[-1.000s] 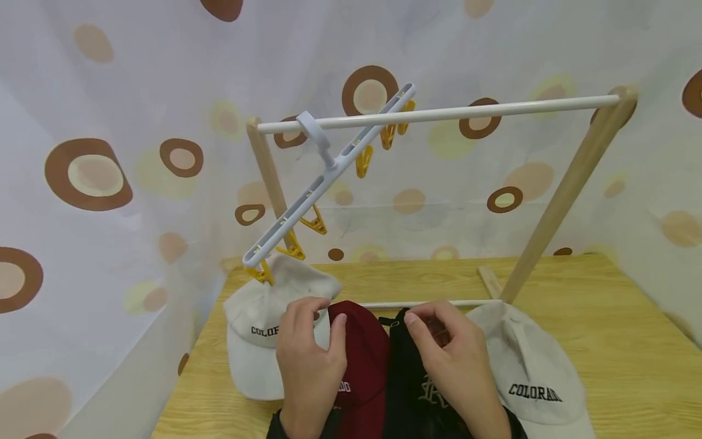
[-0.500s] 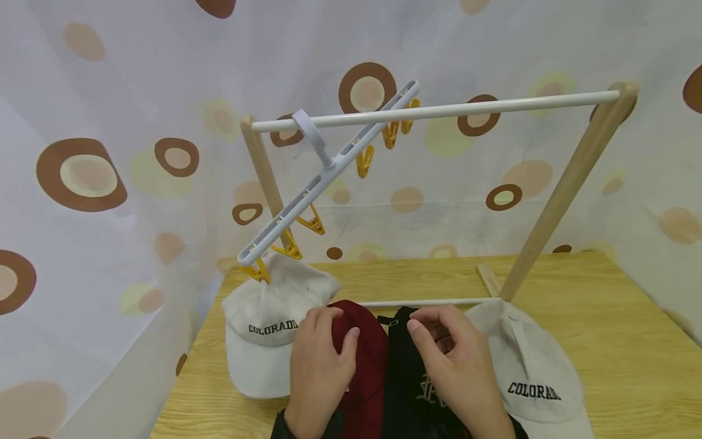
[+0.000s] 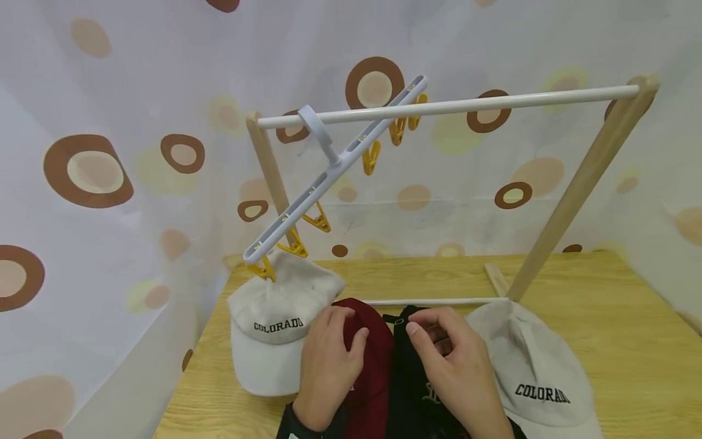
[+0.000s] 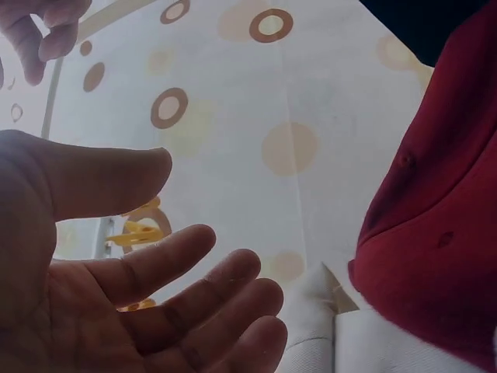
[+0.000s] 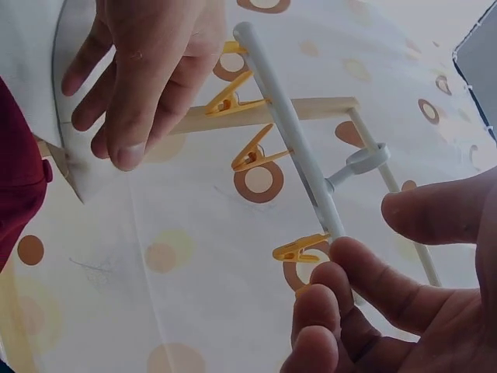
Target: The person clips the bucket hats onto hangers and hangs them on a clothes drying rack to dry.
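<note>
My left hand [image 3: 331, 366] hovers over the left side of a dark red cap [image 3: 373, 366], thumb and fingers apart, holding nothing. My right hand [image 3: 457, 366] hangs over a black cap [image 3: 403, 378] with a pale emblem, its fingers loosely bent around air. Left of them is an off-white cap [image 3: 280, 323] lettered COLORADO; a similar off-white cap [image 3: 537, 366] lies on the right. Above, a pale hanger [image 3: 334, 167] with several yellow clips [image 3: 371, 157] hooks over a white rod. Its nearest clip overlaps the left cap's top; I cannot tell whether it grips it.
The drying rack has a white top rod [image 3: 482, 108], a wooden right post [image 3: 581, 195] and a lower white bar [image 3: 433, 302]. It stands on a wood-grain table [image 3: 620, 305]. A dotted curtain [image 3: 164, 91] surrounds the back and sides.
My left hand has moved right and slightly down, away from the left off-white cap, uncovering its lettering. My right hand stays nearly in place. The head view shifts slightly.
</note>
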A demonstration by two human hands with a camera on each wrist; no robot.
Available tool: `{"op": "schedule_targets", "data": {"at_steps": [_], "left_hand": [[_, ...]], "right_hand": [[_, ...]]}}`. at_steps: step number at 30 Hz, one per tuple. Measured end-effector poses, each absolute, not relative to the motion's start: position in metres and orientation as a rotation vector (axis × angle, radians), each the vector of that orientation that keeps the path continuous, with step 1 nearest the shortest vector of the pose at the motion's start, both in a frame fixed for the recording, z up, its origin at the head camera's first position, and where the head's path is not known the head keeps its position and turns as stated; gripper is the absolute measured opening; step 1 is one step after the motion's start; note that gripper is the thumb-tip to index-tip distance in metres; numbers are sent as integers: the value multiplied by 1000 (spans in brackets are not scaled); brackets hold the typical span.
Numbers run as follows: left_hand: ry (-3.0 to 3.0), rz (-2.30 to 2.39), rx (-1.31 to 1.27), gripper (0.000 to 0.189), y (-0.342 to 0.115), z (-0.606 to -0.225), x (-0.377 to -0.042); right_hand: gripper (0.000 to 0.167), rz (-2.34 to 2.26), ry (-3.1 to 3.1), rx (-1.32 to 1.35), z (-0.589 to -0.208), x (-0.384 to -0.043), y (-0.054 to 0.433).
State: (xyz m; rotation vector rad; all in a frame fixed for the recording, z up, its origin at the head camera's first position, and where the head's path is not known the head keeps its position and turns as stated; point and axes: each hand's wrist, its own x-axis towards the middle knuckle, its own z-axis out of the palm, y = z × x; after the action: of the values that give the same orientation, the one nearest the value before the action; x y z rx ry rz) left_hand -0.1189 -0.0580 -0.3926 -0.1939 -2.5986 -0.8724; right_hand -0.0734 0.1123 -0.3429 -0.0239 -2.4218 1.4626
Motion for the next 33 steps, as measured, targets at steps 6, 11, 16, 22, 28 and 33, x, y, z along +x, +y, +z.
{"op": "schedule_targets", "data": {"at_steps": [6,11,16,22,28,33], "left_hand": [[-2629,-856,-179,28,-57,-398,-123],[-2687,-816,-102,32,-61,-405,-127],[-2691,-770,-31,34,-66,-412,-132],[-2720,-721,24,33,-71,-413,-133],[-2815,-675,46,28,-71,-415,-134],[-2840,-651,54,23,-71,-421,-138]], "right_hand": [[15,1485,-2345,56,-348,-75,116],[30,1552,-2173,217,-356,-77,120],[35,1550,-2131,283,-358,-78,122],[37,1555,-2150,270,-356,-76,122],[37,1575,-2158,257,-355,-75,122],[37,1565,-2146,268,-356,-75,123]]}}
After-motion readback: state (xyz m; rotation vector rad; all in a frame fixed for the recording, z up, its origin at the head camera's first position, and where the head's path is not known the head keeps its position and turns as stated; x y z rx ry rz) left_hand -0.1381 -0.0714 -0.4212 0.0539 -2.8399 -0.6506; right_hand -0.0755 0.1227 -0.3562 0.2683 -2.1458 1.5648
